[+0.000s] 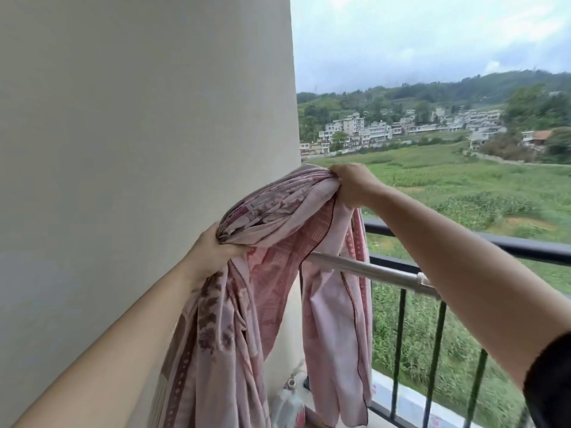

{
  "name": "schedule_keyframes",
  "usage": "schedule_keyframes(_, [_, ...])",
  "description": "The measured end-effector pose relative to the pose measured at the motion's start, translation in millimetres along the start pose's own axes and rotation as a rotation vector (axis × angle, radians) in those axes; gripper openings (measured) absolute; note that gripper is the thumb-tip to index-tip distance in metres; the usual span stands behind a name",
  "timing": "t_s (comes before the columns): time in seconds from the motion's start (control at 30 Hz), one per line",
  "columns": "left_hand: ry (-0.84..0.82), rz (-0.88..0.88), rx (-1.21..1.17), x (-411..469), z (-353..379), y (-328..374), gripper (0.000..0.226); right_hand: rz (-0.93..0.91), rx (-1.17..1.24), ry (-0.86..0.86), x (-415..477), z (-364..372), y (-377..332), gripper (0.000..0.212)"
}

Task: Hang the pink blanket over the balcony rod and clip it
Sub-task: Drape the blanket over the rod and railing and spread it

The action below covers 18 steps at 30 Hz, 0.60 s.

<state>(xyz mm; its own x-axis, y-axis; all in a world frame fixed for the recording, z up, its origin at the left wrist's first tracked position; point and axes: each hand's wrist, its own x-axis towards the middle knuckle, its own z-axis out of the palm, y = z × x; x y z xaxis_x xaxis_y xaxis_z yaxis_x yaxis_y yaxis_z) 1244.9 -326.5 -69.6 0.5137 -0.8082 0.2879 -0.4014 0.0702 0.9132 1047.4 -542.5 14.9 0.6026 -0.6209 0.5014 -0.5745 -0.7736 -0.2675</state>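
The pink patterned blanket (pixel 278 230) is bunched up and held in the air above the silver balcony rod (pixel 364 268). My left hand (pixel 213 248) grips a gathered bundle of it at the lower left, on the near side of the rod. My right hand (pixel 355 183) grips the bunched top higher up and farther out. One length of cloth hangs down past the rod on the right; another falls from my left hand toward the floor. No clip is in view.
A plain cream wall (pixel 139 149) fills the left. The black balcony railing (pixel 494 242) with vertical bars runs behind the rod. A plastic bottle (pixel 287 403) stands on the floor in the corner. Fields and houses lie beyond.
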Motion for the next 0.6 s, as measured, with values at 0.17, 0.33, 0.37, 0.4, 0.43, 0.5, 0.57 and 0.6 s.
schedule_keyframes(0.17, [-0.122, -0.064, -0.192, 39.5, 27.3, -15.8, 0.036, 0.319, 0.308, -0.034, -3.3, 15.1, 24.0, 0.071])
schedule_keyframes(0.33, [-0.037, -0.100, -0.103, 72.0, 41.8, -43.5, 0.023, 0.300, 0.132, -0.199, -31.0, 51.9, 29.3, 0.030])
schedule_keyframes(0.37, [-0.017, -0.113, -0.080, 77.0, 44.6, -44.7, 0.020, 0.320, 0.124, -0.197, -35.4, 58.3, 25.7, 0.039])
schedule_keyframes(0.4, [-0.020, -0.124, -0.067, 80.3, 46.8, -44.3, 0.023, 0.336, 0.080, -0.179, -41.0, 63.1, 22.2, 0.054])
schedule_keyframes(0.43, [-0.035, -0.136, -0.065, 82.7, 46.3, -43.0, 0.031, 0.345, 0.006, -0.153, -48.2, 65.4, 17.0, 0.065])
schedule_keyframes(0.5, [-0.083, -0.155, -0.050, 87.5, 40.7, -41.7, 0.038, 0.310, -0.120, -0.094, -65.3, 71.5, 7.1, 0.065])
schedule_keyframes(0.57, [-0.166, -0.152, -0.035, 85.8, 30.8, -39.0, 0.036, 0.217, -0.113, 0.048, -82.8, 74.5, -3.5, 0.051])
schedule_keyframes(0.6, [-0.218, -0.137, -0.038, 82.9, 27.1, -35.5, 0.037, 0.184, -0.092, 0.169, -90.8, 72.9, -8.4, 0.042])
